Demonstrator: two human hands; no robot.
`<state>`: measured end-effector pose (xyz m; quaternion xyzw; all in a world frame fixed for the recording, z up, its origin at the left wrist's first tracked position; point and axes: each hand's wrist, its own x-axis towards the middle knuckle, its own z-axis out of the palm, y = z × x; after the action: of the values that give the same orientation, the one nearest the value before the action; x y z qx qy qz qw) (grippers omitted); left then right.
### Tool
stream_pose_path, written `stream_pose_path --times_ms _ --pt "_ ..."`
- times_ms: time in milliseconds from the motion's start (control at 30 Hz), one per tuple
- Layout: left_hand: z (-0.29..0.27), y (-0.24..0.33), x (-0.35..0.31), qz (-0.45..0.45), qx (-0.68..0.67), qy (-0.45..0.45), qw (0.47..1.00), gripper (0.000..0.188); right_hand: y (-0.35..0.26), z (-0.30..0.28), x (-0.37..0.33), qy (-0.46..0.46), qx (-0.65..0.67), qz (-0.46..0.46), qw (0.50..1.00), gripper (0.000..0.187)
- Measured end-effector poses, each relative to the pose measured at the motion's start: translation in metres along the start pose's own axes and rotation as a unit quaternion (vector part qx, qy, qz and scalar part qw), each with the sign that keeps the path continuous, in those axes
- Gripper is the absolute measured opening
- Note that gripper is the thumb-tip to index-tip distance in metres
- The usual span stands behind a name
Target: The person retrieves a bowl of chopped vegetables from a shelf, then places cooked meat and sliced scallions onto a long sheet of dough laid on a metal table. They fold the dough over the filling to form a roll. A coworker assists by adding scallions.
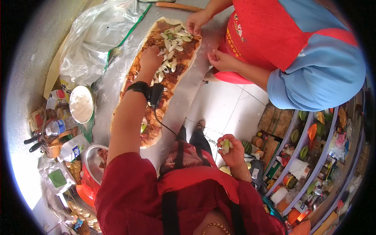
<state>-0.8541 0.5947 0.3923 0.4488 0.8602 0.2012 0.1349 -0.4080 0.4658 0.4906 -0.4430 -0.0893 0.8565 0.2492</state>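
A long sheet of dough (158, 137), covered with reddish-brown chopped filling, lies on the metal worktop. Pale sliced scallions (170, 45) are strewn along its upper half, with a few lower down. Over the filling's left side, my left hand (151, 58) is bent with its fingers drawn together beside the scallions; whatever they pinch is hidden. That wrist wears a black band with a small black device and cable (156, 95). Held away from the worktop, my right hand (233, 152) is closed around a small bunch of scallion slices (226, 145).
Opposite right, a co-worker in a red apron (270, 35) has one hand (199, 21) at the dough's far edge. Clear plastic sheeting (94, 43), a tub of white powder (81, 104) and a metal bowl (94, 162) stand left. Crowded shelves (301, 156) fill the right.
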Motion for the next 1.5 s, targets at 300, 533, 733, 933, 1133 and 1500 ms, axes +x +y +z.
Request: stream_pose_path --times_ms 300,533,733,933,1133,1500 --pt "-0.022 0.011 -0.002 0.007 -0.015 0.035 0.999 0.014 -0.007 -0.001 -0.001 -0.015 0.028 -0.001 0.999 0.026" --pt "-0.047 0.118 -0.177 0.19 -0.298 -0.124 0.927 0.023 -0.011 0.02 0.048 -0.051 0.071 0.043 0.995 0.028" --pt "-0.046 0.155 -0.22 0.307 -0.251 -0.11 0.912 0.015 -0.005 0.039 0.088 -0.099 0.169 0.073 0.978 0.034" --pt "-0.052 0.085 -0.076 0.057 -0.236 0.098 0.965 0.014 -0.001 0.0 0.072 -0.121 0.172 0.081 0.974 0.028" --pt "0.014 0.065 0.061 0.159 -0.016 0.009 0.987 0.026 0.012 -0.023 0.052 -0.102 0.183 0.058 0.976 0.03" --pt "0.009 0.076 0.072 -0.017 0.039 -0.072 0.996 0.036 -0.006 -0.009 0.026 -0.003 0.139 -0.068 0.988 0.029"
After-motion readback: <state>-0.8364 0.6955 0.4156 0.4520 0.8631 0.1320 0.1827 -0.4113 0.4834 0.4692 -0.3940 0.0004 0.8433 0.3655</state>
